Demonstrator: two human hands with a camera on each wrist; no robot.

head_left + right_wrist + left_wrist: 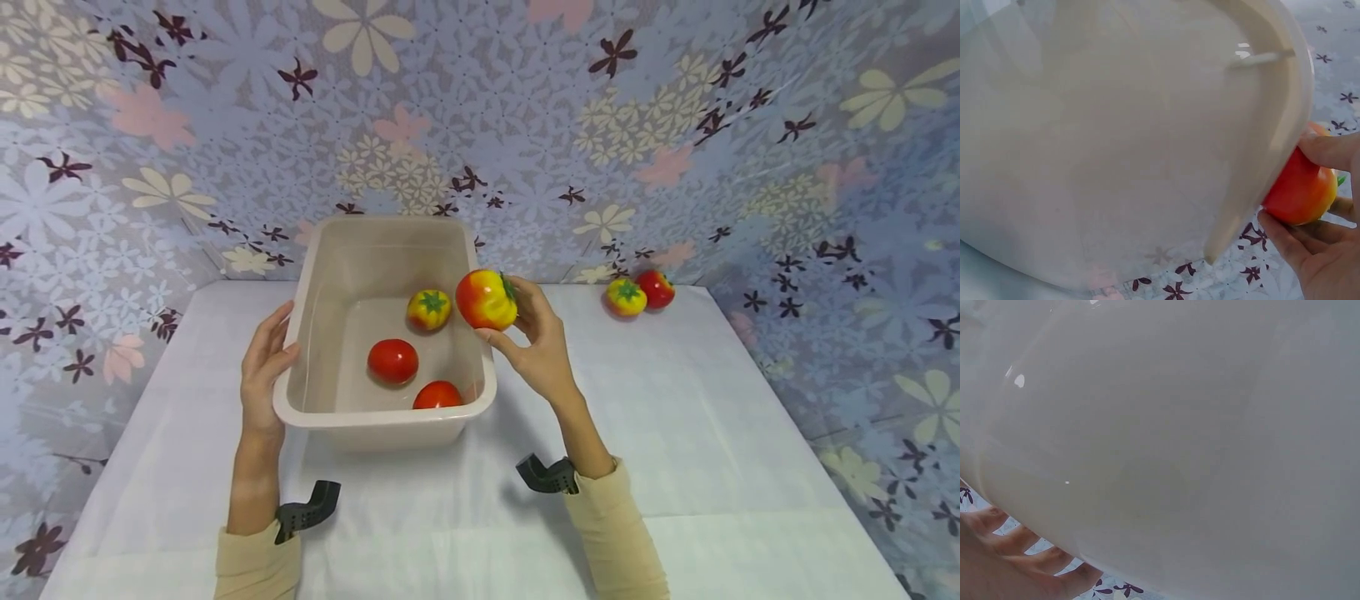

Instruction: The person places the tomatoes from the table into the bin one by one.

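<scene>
My right hand pinches a red-and-yellow ribbed tomato with a green leafy top, close over the right rim of a beige plastic bin. The thumb and fingertips grip its sides, and in the right wrist view the bin's edge hides part of the tomato. On the opposite side, my left hand holds the bin by its left rim. Inside lie another red-and-yellow tomato, a plain red tomato and a second red one, partly hidden by the front rim.
Farther right on the white-covered table, a yellow tomato and a red tomato sit side by side near the back edge. Flowered cloth rises behind the table and along both sides.
</scene>
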